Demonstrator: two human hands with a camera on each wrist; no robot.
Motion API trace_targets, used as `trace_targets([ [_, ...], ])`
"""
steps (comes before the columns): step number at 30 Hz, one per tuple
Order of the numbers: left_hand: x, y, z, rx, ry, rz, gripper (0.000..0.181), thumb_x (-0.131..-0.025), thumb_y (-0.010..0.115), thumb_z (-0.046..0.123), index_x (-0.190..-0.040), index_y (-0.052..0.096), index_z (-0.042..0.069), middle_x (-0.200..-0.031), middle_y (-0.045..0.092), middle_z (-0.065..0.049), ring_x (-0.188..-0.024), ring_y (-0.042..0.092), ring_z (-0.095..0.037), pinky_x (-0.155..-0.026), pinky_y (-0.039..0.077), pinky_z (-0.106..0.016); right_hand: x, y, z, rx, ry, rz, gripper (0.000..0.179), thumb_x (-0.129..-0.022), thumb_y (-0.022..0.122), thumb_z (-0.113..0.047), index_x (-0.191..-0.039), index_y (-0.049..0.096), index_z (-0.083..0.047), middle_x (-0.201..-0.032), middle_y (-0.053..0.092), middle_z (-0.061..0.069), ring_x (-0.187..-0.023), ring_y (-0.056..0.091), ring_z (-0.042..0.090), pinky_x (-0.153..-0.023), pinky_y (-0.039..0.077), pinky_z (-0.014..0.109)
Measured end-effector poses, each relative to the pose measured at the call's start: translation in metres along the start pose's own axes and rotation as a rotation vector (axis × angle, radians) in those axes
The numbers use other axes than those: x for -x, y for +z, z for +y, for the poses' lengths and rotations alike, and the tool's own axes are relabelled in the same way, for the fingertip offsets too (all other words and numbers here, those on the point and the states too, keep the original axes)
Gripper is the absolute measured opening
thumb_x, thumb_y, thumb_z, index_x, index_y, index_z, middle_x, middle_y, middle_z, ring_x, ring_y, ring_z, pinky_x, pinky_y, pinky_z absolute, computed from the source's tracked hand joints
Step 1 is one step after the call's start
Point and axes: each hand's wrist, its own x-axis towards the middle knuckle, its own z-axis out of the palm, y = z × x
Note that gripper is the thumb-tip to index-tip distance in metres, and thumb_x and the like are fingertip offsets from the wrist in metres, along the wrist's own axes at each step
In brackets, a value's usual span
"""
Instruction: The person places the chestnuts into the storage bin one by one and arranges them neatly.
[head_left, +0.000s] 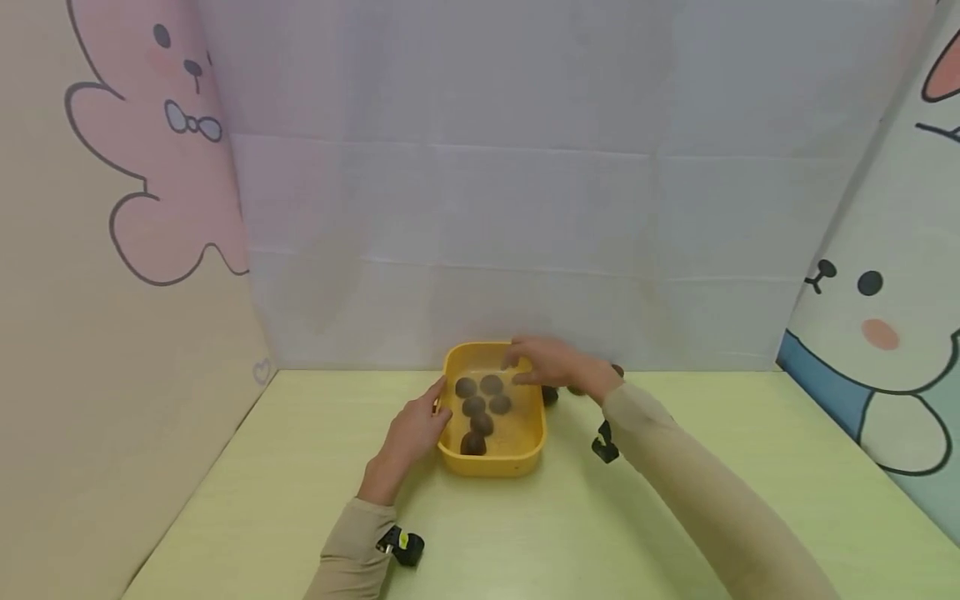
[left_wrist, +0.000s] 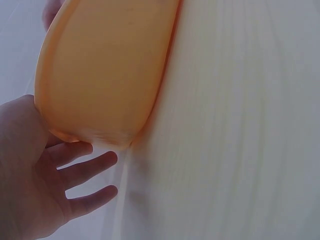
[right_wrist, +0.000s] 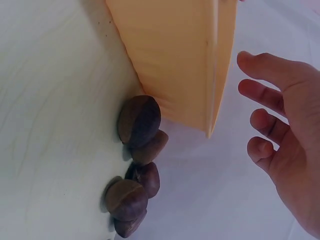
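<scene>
A yellow plastic basin [head_left: 491, 467] stands on the table with several brown chestnuts [head_left: 474, 406] lying on its floor. My left hand [head_left: 411, 427] grips the basin's left side, thumb over the rim and fingers outside; in the left wrist view, three fingers spread beneath the basin's wall [left_wrist: 105, 70]. Above the far right part of the basin is my right hand [head_left: 553, 362], its fingers loosely bent with nothing between them. More chestnuts [right_wrist: 139, 120] lie on the table against the basin's right side, partly hidden by the right arm in the head view.
The pale yellow-green table [head_left: 300, 500] ends at a white cloth backdrop [head_left: 525, 208] just behind the basin. Side panels with a pink cartoon animal [head_left: 172, 167] and a white one [head_left: 877, 317] flank the table.
</scene>
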Motion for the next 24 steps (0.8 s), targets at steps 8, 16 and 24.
trace_targets([
  [8, -0.001, -0.002, -0.002, 0.006, -0.003, -0.008, 0.061, -0.095, 0.051, 0.021, -0.154, 0.039, 0.014, -0.088, 0.063, -0.007, -0.055, 0.041, -0.014, -0.052, 0.034, -0.028, 0.016, -0.001, 0.015, -0.086, 0.059, 0.091, 0.022, -0.092, 0.068, -0.015, -0.112, 0.071, -0.008, -0.109, 0.065, 0.006, -0.091, 0.063, 0.025, -0.081, 0.051, 0.038],
  [16, -0.001, -0.003, -0.001, -0.007, -0.006, -0.015, 0.061, -0.095, 0.050, 0.021, -0.154, 0.039, 0.014, -0.099, 0.067, -0.011, -0.057, 0.044, -0.015, -0.053, 0.034, -0.029, 0.034, 0.005, 0.026, -0.162, 0.117, 0.120, 0.023, -0.093, 0.066, -0.012, -0.113, 0.071, -0.004, -0.107, 0.064, 0.009, -0.094, 0.065, 0.030, -0.083, 0.054, 0.041],
  [24, 0.002, -0.005, 0.000, -0.011, -0.001, -0.009, 0.060, -0.095, 0.050, 0.021, -0.153, 0.039, 0.013, -0.095, 0.067, -0.012, -0.057, 0.045, -0.016, -0.053, 0.035, -0.029, 0.043, 0.016, 0.032, -0.181, 0.142, 0.119, 0.024, -0.091, 0.067, -0.013, -0.114, 0.071, -0.006, -0.107, 0.065, 0.011, -0.095, 0.064, 0.029, -0.083, 0.051, 0.039],
])
